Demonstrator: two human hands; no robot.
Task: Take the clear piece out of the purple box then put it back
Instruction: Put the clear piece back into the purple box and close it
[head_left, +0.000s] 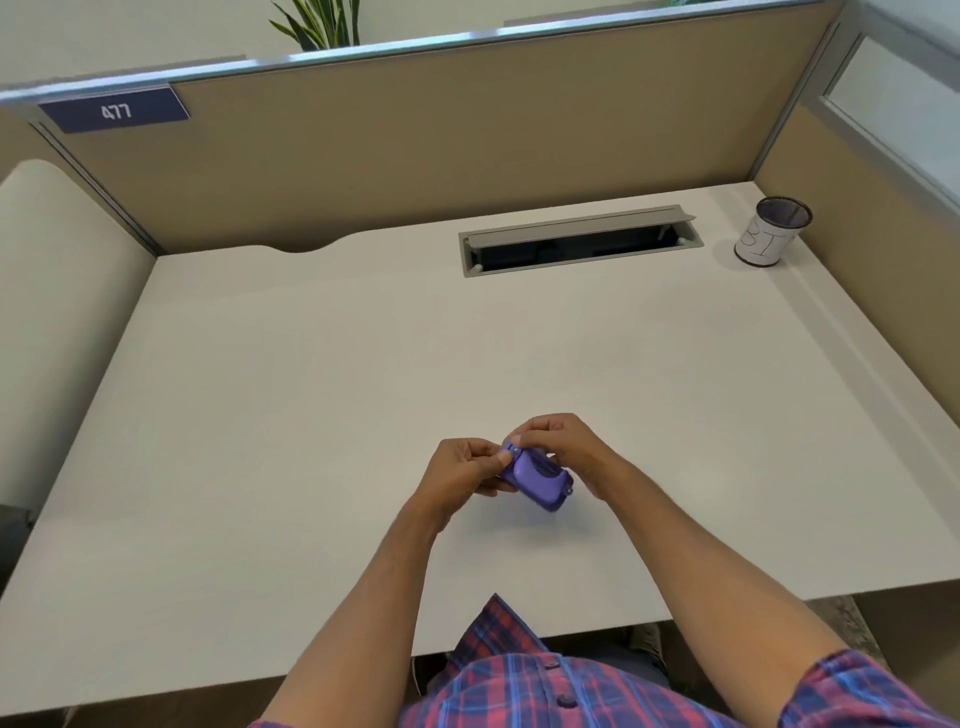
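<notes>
Evidently early or near the end — both hands are holding the purple box (537, 480) above the desk (311, 364), left hand (465, 470) and right hand (558, 441) pinching its far end. No clear piece is showing; probably inside.

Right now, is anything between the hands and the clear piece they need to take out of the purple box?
Apparently yes: the purple box itself. It looks shut, held above the desk by the left hand and right hand, whose fingertips meet at its far end. No clear piece is visible.
</notes>
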